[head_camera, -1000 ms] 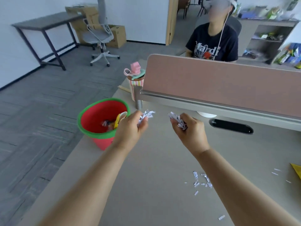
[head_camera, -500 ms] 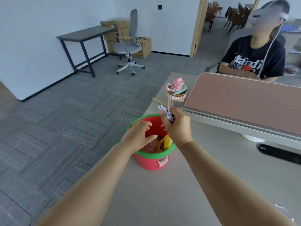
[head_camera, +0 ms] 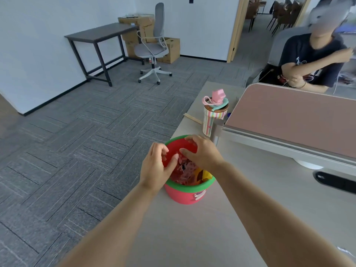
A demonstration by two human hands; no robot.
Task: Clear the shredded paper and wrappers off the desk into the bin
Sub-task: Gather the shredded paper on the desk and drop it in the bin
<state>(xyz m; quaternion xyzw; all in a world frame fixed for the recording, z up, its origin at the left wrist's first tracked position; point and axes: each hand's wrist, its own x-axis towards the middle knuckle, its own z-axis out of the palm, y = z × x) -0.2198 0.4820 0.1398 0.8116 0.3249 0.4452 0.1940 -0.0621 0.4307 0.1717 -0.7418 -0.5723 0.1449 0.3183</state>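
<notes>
A small red bin point(head_camera: 185, 195) with a green rim stands near the left edge of the desk point(head_camera: 250, 189). Inside it lie shredded paper point(head_camera: 185, 171) and yellow wrappers point(head_camera: 205, 175). My left hand point(head_camera: 157, 166) hovers over the bin's left rim with fingers loosely spread and holds nothing. My right hand point(head_camera: 202, 153) hangs over the bin's far side, fingers relaxed and empty. A few paper scraps point(head_camera: 344, 252) lie at the desk's right edge of view.
A striped tumbler point(head_camera: 213, 114) with a pink lid stands just behind the bin. A pink divider panel point(head_camera: 289, 116) runs along the desk's back. A person point(head_camera: 316, 60) sits beyond it. A cable slot point(head_camera: 335, 180) is at right. Carpet floor lies left of the desk.
Both hands carried shredded paper over to the bin and released it; the left emptied first, then the right. Both hands are now open above the bin.
</notes>
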